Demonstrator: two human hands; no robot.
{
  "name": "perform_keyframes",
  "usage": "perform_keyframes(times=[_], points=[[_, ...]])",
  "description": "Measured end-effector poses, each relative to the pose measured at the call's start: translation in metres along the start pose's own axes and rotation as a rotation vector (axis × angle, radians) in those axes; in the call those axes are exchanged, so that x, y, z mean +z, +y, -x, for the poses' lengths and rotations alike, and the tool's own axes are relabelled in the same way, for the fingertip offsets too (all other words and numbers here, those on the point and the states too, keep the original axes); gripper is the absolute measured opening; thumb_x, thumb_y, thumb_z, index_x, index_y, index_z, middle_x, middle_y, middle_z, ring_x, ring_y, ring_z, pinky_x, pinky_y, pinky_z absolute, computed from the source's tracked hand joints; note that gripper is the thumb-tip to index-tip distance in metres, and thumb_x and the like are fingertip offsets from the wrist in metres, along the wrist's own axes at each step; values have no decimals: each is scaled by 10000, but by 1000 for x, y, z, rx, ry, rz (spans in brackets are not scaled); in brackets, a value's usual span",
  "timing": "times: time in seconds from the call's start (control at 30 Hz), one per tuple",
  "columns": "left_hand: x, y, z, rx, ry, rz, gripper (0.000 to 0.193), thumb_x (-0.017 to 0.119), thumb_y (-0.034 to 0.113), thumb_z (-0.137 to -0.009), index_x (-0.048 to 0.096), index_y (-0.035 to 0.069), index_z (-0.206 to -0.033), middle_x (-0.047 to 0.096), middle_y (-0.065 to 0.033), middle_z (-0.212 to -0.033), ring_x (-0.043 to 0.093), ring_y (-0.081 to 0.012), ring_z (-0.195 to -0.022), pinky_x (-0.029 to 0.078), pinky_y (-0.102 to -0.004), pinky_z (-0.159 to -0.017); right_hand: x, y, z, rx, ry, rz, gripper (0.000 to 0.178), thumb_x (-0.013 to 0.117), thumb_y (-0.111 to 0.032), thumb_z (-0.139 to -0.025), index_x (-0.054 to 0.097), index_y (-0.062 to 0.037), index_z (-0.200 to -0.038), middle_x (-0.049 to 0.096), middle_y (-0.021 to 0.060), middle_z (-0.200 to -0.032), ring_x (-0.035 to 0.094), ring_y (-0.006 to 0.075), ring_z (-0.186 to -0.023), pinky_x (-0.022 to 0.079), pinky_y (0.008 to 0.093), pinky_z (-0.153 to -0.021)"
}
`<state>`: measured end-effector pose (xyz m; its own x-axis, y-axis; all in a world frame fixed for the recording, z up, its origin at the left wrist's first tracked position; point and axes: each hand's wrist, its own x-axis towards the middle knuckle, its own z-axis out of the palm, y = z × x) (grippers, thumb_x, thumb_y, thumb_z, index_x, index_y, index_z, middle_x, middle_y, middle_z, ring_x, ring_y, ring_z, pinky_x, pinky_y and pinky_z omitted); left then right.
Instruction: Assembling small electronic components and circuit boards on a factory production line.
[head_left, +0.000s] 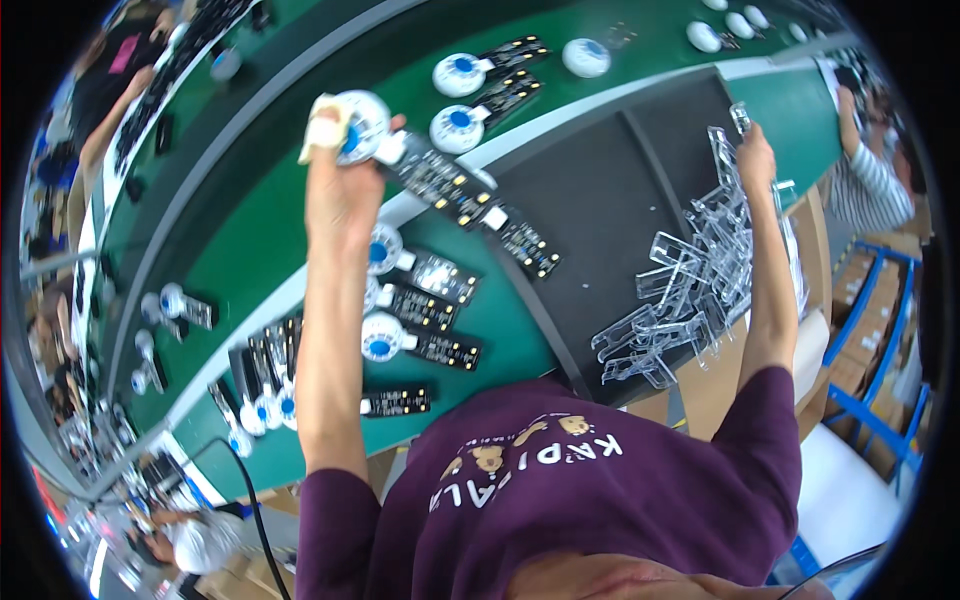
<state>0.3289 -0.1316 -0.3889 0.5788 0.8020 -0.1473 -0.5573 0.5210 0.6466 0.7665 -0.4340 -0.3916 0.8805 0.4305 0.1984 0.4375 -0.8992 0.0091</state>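
Observation:
My left hand [342, 175], with pale covers on its fingers, is closed on a white round part [364, 112] with a blue centre. Black circuit boards [440, 182] hang from that part toward the right, over the edge of a black tray. At the right, my right hand [757, 160] pinches a small clear plastic piece [740, 118] above the tray's far right corner. Below that hand lies a tangled heap of clear plastic pieces [700, 265]. Several more white round parts with black boards [430, 348] lie on the green bench near my left forearm.
The black tray [590, 170] has a raised divider. Beyond it, more round parts with boards [460, 128] rest on the green belt [250, 210]. A cable [250, 490] hangs at the lower left. Another person's striped sleeve [870, 190] is at the right; cardboard boxes [858, 300] stand behind.

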Motion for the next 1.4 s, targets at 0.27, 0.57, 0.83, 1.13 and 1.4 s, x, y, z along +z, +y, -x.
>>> perform_keyframes(times=[0.27, 0.57, 0.83, 1.13, 1.4], points=[[3, -2, 31, 72, 47, -29, 469, 670, 295, -777, 454, 19, -1089, 565, -84, -960, 582, -204, -874, 464, -317, -774, -99, -243, 214, -461, -424, -957, 536, 588, -223, -818, 399, -102, -1305, 503, 65, -878, 514, 143, -792, 445, 296, -700], [16, -3, 55, 167, 320, -247, 570, 710, 285, -738, 416, -23, -1117, 550, -83, -960, 545, -130, -802, 428, -251, -685, -77, -313, 279, -730, 141, -641, 606, 683, -226, -741, 424, -133, -1281, 497, 122, -853, 534, 255, -778, 458, 346, -630], [-3, -2, 66, 150, 258, -7, 569, 704, 268, -755, 414, -24, -1148, 547, -69, -955, 541, -121, -848, 441, -256, -709, -69, -301, 277, -729, -107, -686, 612, 684, -221, -735, 426, -126, -1282, 537, 117, -939, 534, 277, -853, 446, 373, -711], [-6, -9, 90, -12, 73, -19, 304, 612, 162, -838, 517, 39, -1099, 585, -83, -994, 561, -140, -909, 466, -275, -733, -86, -308, 271, -635, -46, -930, 383, 554, -269, -847, 509, -9, -1123, 568, 125, -881, 539, 233, -767, 433, 335, -716], [9, -16, 97, 210, 139, -128, 267, 578, 92, -853, 521, 32, -1107, 592, -96, -1007, 574, -158, -926, 480, -287, -779, -58, -323, 265, 128, -286, -1484, 443, 344, -315, -935, 559, 53, -819, 572, 93, -763, 517, 155, -686, 421, 323, -651]])
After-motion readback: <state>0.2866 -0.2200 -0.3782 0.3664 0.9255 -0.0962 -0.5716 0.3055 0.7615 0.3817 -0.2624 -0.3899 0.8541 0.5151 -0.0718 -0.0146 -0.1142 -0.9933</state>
